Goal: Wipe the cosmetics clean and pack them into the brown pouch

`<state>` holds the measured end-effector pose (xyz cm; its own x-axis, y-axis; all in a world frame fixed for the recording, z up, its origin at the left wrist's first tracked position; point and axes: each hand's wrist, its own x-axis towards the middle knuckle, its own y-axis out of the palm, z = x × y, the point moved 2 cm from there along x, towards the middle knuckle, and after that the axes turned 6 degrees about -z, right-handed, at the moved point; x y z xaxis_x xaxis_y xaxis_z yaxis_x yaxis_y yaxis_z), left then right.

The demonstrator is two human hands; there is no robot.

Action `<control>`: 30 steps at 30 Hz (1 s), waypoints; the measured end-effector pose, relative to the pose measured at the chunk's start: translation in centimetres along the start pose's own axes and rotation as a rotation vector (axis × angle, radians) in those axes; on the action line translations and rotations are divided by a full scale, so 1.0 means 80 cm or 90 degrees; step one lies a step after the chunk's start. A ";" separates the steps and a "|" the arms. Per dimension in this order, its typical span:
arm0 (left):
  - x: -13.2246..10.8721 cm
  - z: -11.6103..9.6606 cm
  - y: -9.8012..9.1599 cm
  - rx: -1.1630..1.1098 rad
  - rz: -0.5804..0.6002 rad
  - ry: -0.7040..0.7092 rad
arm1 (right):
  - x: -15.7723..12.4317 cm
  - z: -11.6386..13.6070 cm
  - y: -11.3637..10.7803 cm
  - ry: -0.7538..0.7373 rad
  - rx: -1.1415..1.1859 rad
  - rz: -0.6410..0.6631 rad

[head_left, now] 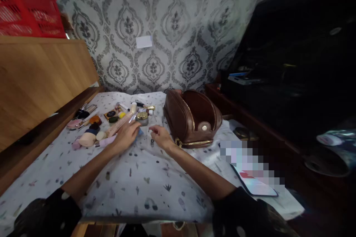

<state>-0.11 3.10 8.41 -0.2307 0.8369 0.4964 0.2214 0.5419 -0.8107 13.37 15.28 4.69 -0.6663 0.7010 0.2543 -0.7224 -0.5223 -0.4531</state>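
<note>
My left hand (126, 136) is low over the cloth at the right side of a spread of cosmetics, its fingers bent inward. A small blue piece (139, 133) shows by its fingertips; whether they grip it is unclear. Just behind are a gold-lidded jar (142, 116) and a long pale pink tube (115, 127). A lilac tube (105, 141) lies beside the wrist. A short gap separates it from my right hand (161, 137), whose fingers are curled, hiding anything between them. To that hand's right stands a brown toiletry bag (180, 118), its zip open.
More cosmetics lie left, including a peach-coloured jar (87, 139) and makeup brushes (86, 111). A phone (260, 189) rests at the right edge of the patterned cloth (150, 181). A wooden panel (44, 77) bounds the left, with a red basket (30, 7) above.
</note>
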 end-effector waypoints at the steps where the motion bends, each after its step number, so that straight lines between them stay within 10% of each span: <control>1: 0.014 0.012 -0.003 0.001 -0.025 -0.016 | 0.011 -0.008 0.011 0.017 0.012 -0.013; 7: 0.081 0.058 0.021 -0.019 -0.061 -0.059 | 0.024 -0.040 0.036 0.010 0.073 -0.076; 13: 0.084 0.056 0.060 -0.054 -0.009 -0.054 | 0.006 -0.052 0.029 -0.020 0.115 -0.075; 18: 0.087 0.046 0.047 -0.096 -0.016 -0.072 | 0.005 -0.049 0.029 -0.017 0.142 -0.093; 30: 0.009 -0.020 0.013 -0.345 -0.004 -0.192 | -0.011 -0.014 0.014 -0.094 0.135 -0.043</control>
<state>1.50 4.35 8.45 -0.4736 0.8178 0.3269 0.6507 0.5751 -0.4959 13.32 14.62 2.99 -0.6241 0.6669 0.4071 -0.7781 -0.5778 -0.2464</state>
